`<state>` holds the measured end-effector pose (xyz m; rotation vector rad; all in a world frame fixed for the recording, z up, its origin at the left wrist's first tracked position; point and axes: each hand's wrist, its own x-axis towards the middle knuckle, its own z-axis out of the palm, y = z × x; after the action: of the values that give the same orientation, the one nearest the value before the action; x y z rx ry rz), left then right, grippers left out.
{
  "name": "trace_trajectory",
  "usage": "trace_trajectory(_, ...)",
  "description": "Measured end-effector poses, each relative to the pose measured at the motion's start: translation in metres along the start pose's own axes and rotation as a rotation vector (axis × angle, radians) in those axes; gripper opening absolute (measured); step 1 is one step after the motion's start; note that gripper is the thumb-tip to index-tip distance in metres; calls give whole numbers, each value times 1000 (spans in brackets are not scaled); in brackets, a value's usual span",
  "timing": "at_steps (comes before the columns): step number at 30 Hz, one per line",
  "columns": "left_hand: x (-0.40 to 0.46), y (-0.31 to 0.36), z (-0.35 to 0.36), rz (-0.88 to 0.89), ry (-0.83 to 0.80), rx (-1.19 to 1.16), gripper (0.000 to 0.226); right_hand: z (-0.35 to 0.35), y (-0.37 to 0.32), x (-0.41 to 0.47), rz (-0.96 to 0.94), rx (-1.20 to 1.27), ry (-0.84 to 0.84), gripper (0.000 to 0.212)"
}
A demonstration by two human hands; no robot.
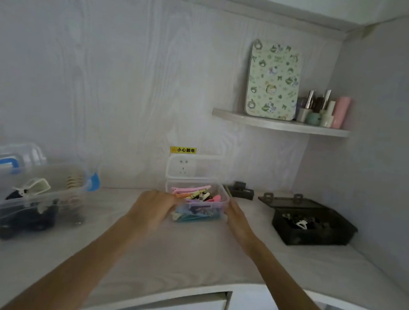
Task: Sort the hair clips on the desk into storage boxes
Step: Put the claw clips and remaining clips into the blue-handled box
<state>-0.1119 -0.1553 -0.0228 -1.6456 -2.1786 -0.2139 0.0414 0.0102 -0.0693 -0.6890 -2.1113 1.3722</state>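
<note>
Pale wood-grain desk (189,257) in a corner alcove, seen from above. Left hand (154,207) rests against the left wall of a small clear box (195,203) filled with coloured hair clips (195,193); right hand (238,219) lies flat along its right wall, fingers straight and together. Whether the left fingers curl round the box cannot be told. Behind the box its lid (192,166) stands open against the wall. At left, a large clear box (29,196) with blue latches holds dark and white clips; at right, a black box (313,226) stands open. A corner shelf (280,124) carries a patterned tin (274,79) and bottles (326,111).
</note>
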Motion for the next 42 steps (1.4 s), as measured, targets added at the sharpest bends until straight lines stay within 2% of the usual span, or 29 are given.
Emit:
trace_trajectory(4,-21,-28,-12,-33,83,25,29,23,-12,9,-24,-44,-93,40)
trace_trajectory(7,-32,-39,-22,-218,30,62,27,36,-18,19,-57,-152,-218,44)
trace_trajectory(8,-32,-39,-24,-268,-13,58,28,38,-17,24,-86,-236,-199,44)
trace_trajectory(9,-29,-37,-26,-307,-17,57,30,38,-16,30,-124,-314,-127,44)
trace_trajectory(12,-9,-12,-37,-301,126,-27,30,21,-6,49,-156,-384,267,37)
trace_trajectory(14,14,12,-34,-236,185,-202,30,1,2,64,-92,-400,381,23)
trace_trajectory(16,43,33,-25,-146,119,-334,34,-18,5,71,-11,-462,333,24)
trace_trajectory(19,95,60,12,-31,-116,-305,38,-43,13,83,-7,-588,188,41)
trace_trajectory(21,119,74,38,-2,-291,-278,55,-52,19,90,34,-644,65,55)
trace_trajectory(23,134,82,64,-11,-380,-279,68,-58,22,97,96,-740,12,68)
trace_trajectory(27,137,79,94,-46,-299,-236,76,-62,26,95,141,-999,-66,70)
trace_trajectory(30,126,77,88,-28,-189,-158,63,-61,23,88,70,-1142,-19,62)
trace_trajectory(35,87,79,66,16,-181,-163,37,-63,7,66,42,-960,-59,54)
trace_trajectory(38,58,72,49,63,-175,-325,22,-62,-1,43,101,-840,-105,53)
trace_trajectory(42,6,61,13,43,-168,-515,23,-53,-10,12,82,-730,-139,40)
